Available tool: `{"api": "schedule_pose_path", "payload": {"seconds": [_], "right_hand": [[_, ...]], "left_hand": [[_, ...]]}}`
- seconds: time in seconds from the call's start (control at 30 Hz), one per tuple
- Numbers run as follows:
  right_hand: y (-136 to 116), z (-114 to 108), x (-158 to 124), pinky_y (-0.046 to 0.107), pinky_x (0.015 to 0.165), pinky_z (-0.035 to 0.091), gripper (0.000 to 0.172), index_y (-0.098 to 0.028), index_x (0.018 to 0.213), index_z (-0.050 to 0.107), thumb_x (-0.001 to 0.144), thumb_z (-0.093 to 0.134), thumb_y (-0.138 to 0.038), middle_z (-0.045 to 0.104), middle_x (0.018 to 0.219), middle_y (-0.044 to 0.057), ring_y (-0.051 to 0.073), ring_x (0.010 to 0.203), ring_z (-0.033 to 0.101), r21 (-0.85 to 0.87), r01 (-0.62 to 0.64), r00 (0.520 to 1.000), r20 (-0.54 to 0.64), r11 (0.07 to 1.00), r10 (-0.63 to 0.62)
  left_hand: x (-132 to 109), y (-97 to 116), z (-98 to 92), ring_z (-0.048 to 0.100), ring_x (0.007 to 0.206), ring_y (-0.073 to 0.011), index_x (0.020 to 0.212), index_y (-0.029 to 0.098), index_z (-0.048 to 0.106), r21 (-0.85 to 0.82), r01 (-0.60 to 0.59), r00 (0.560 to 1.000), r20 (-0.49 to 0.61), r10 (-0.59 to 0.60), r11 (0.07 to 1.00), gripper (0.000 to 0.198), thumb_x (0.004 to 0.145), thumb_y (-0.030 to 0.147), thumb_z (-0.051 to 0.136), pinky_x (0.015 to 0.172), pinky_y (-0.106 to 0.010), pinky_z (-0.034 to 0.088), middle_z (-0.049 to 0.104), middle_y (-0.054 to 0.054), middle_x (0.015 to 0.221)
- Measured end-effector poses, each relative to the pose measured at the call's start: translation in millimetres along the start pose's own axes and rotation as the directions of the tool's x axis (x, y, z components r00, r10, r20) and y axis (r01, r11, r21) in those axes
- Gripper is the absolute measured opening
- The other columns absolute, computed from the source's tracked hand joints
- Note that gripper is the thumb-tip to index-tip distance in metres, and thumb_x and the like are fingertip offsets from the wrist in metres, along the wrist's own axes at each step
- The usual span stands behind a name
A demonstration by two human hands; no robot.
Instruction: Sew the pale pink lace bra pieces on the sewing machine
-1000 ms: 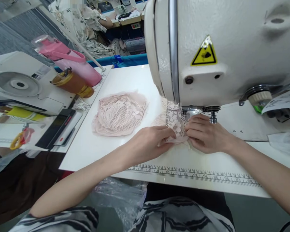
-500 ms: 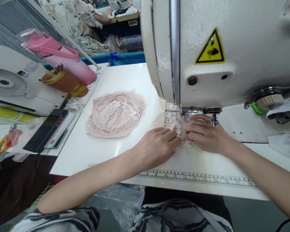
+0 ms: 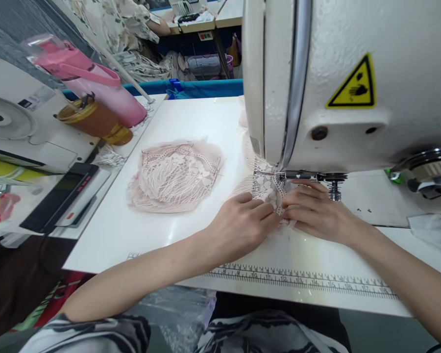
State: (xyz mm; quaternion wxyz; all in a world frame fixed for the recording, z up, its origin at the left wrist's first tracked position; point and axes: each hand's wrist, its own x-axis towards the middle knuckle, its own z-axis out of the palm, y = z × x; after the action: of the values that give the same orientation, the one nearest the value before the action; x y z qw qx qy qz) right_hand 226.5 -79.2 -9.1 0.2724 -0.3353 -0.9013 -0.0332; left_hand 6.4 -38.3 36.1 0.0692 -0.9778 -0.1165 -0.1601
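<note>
My left hand (image 3: 242, 223) and my right hand (image 3: 314, 211) meet on a small piece of pink lace (image 3: 264, 189) lying under the head of a white sewing machine (image 3: 349, 83). Both hands have their fingers pressed together on the lace, just in front of the presser foot (image 3: 297, 175). The far end of the lace runs back behind the machine head. A second pile of pink lace pieces (image 3: 174, 174) lies on the white table (image 3: 191, 117) to the left of my hands.
A printed ruler (image 3: 305, 279) runs along the table's front edge. At the left stand a pink bottle (image 3: 95, 86), a brown cup (image 3: 91, 120), another machine (image 3: 18, 122) and a black control panel (image 3: 62, 193). A person in floral clothing (image 3: 117, 24) sits at the back.
The view has shifted right and closer to the machine head. My hands have stayed on the lace and edged it slightly towards the presser foot.
</note>
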Motion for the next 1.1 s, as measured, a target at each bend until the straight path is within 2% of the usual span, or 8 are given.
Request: {"api": "schedule_pose_path", "payload": {"seconds": [0.13,0.2,0.3,0.37,0.47,0.57,0.77,1.1], "right_hand": [[-0.5,-4.1,3.6,0.044,0.104,0.046,0.014,-0.021,0.091,0.059,0.088,0.052,-0.010,0.070,0.096,-0.002,0.013,0.092,0.063,0.069,0.031,0.999,-0.046,0.997,-0.027],[-1.4,-5.0,3.9,0.040,0.101,0.049,0.012,-0.020,0.091,0.059,0.088,0.053,-0.011,0.071,0.094,-0.001,0.013,0.091,0.065,0.063,0.032,0.997,-0.066,0.997,-0.028],[-3.5,-5.3,2.4,0.033,0.089,0.056,0.014,-0.019,0.091,0.061,0.089,0.050,-0.011,0.072,0.090,0.001,0.014,0.090,0.066,-0.024,-0.003,0.996,-0.092,1.000,0.001],[-5.0,-5.3,1.4,0.029,0.082,0.058,0.018,-0.020,0.092,0.062,0.090,0.047,-0.010,0.072,0.089,0.000,0.013,0.089,0.067,-0.079,-0.035,0.995,-0.092,0.996,0.028],[-6.5,-5.5,1.7,0.025,0.080,0.057,0.020,-0.020,0.092,0.062,0.088,0.049,-0.006,0.072,0.088,-0.002,0.011,0.087,0.067,-0.056,-0.052,0.995,-0.082,0.997,0.047],[-6.5,-4.9,2.6,0.026,0.083,0.055,0.020,-0.019,0.093,0.060,0.085,0.051,-0.003,0.072,0.088,-0.002,0.012,0.088,0.066,-0.008,-0.051,0.996,-0.071,0.999,0.050],[-5.3,-0.9,0.4,0.027,0.081,0.055,0.021,-0.018,0.095,0.059,0.083,0.053,-0.001,0.071,0.088,-0.001,0.013,0.090,0.065,0.030,-0.058,0.996,-0.059,0.998,0.059],[-2.1,2.6,-3.6,0.025,0.077,0.053,0.020,-0.022,0.094,0.063,0.090,0.048,-0.010,0.069,0.087,-0.003,0.011,0.088,0.062,-0.041,-0.086,0.996,0.010,0.995,0.087]], "left_hand": [[3.8,-1.6,-0.5,0.045,0.047,-0.0109,0.070,0.017,0.050,0.112,0.006,0.998,0.055,-0.012,0.994,0.021,0.081,0.000,0.045,0.051,-0.028,0.028,0.054,0.003,0.061],[5.2,-2.6,2.2,0.049,0.051,-0.0124,0.069,0.017,0.050,0.130,0.010,0.999,0.043,-0.016,0.991,0.022,0.082,0.000,0.044,0.052,-0.028,0.032,0.057,0.001,0.063],[4.4,-4.6,12.1,0.064,0.084,-0.0186,0.084,0.016,0.058,0.052,0.047,0.999,-0.016,-0.047,0.998,0.015,0.087,0.009,0.046,0.069,-0.031,0.048,0.068,-0.005,0.091],[1.4,-6.2,21.5,0.059,0.112,-0.0223,0.104,0.012,0.059,-0.024,0.081,0.997,-0.018,-0.082,0.996,0.018,0.091,0.017,0.047,0.090,-0.034,0.050,0.064,-0.010,0.118],[-5.3,-8.1,33.7,0.047,0.130,-0.0248,0.127,0.006,0.050,-0.059,0.098,0.994,0.052,-0.095,0.993,0.038,0.093,0.022,0.047,0.105,-0.038,0.045,0.051,-0.015,0.137],[-10.2,-8.5,39.4,0.044,0.132,-0.0259,0.133,0.004,0.047,-0.047,0.092,0.993,0.084,-0.088,0.995,0.043,0.093,0.020,0.045,0.108,-0.040,0.043,0.048,-0.016,0.139],[-10.6,-7.0,39.7,0.043,0.133,-0.0262,0.133,0.005,0.049,-0.059,0.108,0.992,0.074,-0.103,0.992,0.043,0.093,0.021,0.045,0.106,-0.042,0.045,0.048,-0.017,0.139],[-7.7,-6.5,37.3,0.045,0.131,-0.0277,0.131,0.006,0.051,-0.075,0.149,0.985,0.098,-0.141,0.986,0.045,0.090,0.022,0.050,0.105,-0.042,0.046,0.050,-0.015,0.138]]}}
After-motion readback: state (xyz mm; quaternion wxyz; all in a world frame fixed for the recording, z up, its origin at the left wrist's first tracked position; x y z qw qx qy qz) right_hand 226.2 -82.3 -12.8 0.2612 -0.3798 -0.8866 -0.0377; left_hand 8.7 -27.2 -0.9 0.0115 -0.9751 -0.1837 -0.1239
